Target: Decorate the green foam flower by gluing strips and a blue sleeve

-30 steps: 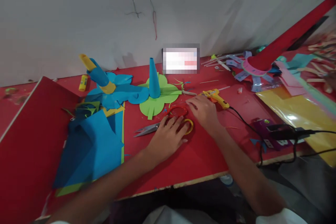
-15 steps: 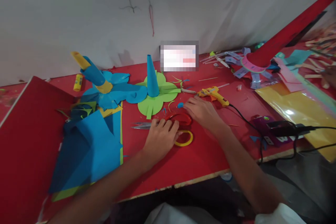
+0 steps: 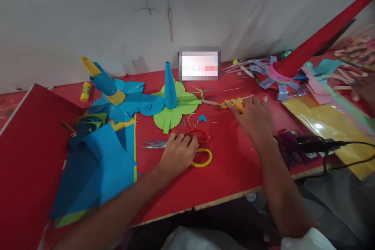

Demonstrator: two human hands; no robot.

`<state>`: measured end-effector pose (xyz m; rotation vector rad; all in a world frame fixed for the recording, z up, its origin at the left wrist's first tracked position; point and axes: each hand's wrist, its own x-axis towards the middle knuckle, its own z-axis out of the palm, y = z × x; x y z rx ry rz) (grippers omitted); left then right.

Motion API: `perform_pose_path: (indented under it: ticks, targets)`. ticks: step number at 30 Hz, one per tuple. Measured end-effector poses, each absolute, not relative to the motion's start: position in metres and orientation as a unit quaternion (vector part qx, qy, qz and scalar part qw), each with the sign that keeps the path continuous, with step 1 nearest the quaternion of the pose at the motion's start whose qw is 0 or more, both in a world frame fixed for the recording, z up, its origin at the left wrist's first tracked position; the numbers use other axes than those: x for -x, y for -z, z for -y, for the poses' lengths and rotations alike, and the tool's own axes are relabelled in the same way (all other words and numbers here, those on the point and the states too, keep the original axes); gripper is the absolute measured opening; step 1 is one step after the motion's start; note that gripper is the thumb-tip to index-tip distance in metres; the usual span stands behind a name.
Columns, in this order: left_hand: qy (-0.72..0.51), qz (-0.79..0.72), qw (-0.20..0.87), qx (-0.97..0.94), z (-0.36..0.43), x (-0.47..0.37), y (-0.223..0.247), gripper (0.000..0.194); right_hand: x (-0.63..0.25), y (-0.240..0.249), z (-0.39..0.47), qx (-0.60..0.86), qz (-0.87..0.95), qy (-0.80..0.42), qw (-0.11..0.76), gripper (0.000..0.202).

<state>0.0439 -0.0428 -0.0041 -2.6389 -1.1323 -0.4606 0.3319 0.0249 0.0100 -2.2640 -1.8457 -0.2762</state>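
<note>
My left hand (image 3: 179, 149) lies over a pair of scissors, its fingers curled around the pivot area. The scissors' steel blades (image 3: 155, 145) point left, and their red loop and yellow loop (image 3: 208, 160) stick out to the right. My right hand (image 3: 256, 120) is closed over the handle of a yellow hot glue gun (image 3: 230, 104), which lies on the table with its nozzle to the left. Between the hands is a small blue heart-shaped paper piece (image 3: 202, 118). Behind them, a blue paper cone (image 3: 170, 90) stands upright on a green petal-shaped paper base (image 3: 162, 120).
Left are a blue paper flower (image 3: 133, 103) with a rolled stem, a glue stick (image 3: 85, 91) and blue sheets (image 3: 102, 168). Right are a purple box (image 3: 295, 144) with black cables, a yellow sheet (image 3: 325, 125), a red cone (image 3: 322, 43) and another person's hand (image 3: 365, 88).
My right hand has let go of the small blue paper piece and moved right onto the glue gun. The scissors have turned and shifted slightly left under my left hand.
</note>
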Motion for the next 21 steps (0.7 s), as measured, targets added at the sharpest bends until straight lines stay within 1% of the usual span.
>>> perform_pose_path:
  ticks: [1,3,6,10,15,18,21]
  targets:
    - [0.156,0.388,0.115,0.901,0.043,-0.044,0.004,0.018,-0.336,-0.006,-0.025,0.779,0.614,0.086,0.093,0.062]
    - [0.154,0.390,0.111,0.901,0.043,-0.043,0.005,0.019,-0.342,0.004,-0.027,0.786,0.611,0.063,0.070,0.067]
    - [0.146,0.395,0.103,0.901,0.043,-0.043,0.006,0.020,-0.348,0.015,-0.031,0.785,0.614,0.043,0.069,0.061]
    - [0.147,0.395,0.096,0.902,0.043,-0.042,0.007,0.021,-0.355,0.022,-0.036,0.799,0.586,0.007,0.138,0.050]
    - [0.130,0.397,0.091,0.904,0.044,-0.041,0.005,0.023,-0.354,0.024,-0.040,0.763,0.591,-0.031,0.262,0.050]
    - [0.120,0.398,0.088,0.905,0.044,-0.041,0.005,0.025,-0.345,0.025,-0.040,0.737,0.607,-0.061,0.292,0.048]
    - [0.118,0.398,0.085,0.906,0.043,-0.041,0.006,0.026,-0.335,0.028,-0.039,0.709,0.641,-0.052,0.291,0.043]
